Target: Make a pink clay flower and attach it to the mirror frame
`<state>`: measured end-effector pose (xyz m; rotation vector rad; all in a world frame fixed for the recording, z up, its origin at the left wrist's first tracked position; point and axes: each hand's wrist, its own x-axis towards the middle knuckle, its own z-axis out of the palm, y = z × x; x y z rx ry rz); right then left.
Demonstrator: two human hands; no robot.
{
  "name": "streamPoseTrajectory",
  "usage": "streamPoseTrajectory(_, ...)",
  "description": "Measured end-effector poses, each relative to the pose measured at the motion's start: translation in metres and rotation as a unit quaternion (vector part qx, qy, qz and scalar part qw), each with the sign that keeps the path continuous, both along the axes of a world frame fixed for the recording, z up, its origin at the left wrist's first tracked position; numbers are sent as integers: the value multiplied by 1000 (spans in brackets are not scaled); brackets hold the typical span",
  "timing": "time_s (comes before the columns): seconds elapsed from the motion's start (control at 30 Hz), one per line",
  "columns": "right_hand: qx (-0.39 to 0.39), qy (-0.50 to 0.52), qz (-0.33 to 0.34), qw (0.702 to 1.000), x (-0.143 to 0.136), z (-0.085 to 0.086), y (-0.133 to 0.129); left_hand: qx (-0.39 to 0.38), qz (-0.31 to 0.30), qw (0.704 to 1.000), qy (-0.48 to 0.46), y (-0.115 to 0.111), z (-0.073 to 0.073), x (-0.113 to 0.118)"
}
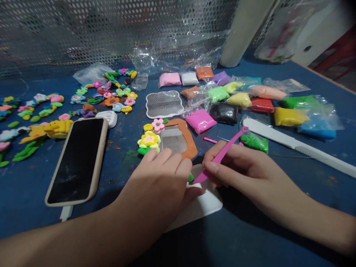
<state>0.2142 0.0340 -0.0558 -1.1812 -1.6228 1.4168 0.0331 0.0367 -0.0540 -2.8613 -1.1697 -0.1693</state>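
My right hand (236,167) pinches a pink clay-modelling tool (225,152), its pointed end down and to the left. That tip lies against or just beside a small green clay piece (190,178). Curled fingers of my left hand (164,181) close around the green piece, hiding most of it. Below both hands is a white rounded board (207,204), partly covered by my left hand. Just beyond my left fingers sits a mirror-like frame (190,142) edged in brown clay, with a yellow clay flower (149,140) and a pink flower (158,125) on its left side.
A phone (78,159) with a cable lies left, near several clay-decorated pieces (111,100). Several clay packets (236,100) spread across the back right. A white comb-like tool (294,144) lies right; a white-framed mirror (164,104) is behind. Perforated metal (111,33) borders the blue table.
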Motion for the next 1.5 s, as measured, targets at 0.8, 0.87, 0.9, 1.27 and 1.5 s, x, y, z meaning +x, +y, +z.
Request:
streamPoseTrajectory(0.8, 308, -190, -81, 929, 13, -1, 0, -48, 3, 997, -52, 4, 3, -3)
streamPoseTrajectory(0.87, 304, -190, -107, 927, 12, 0, -1, -52, -1, 997, -49, 3, 3, -4)
streamPoseTrajectory(0.9, 301, -188, -113, 928, 12, 0, -1, -54, -4, 998, -45, 3, 3, -4)
streamPoseTrajectory(1.27, 269, -178, -90, 942, 13, 2, 0, -52, -28, 998, -18, -6, 10, -14)
streamPoseTrajectory(1.5, 269, -155, -71, 948, 13, 1, -1, -71, 6, 996, -48, -8, 17, -19)
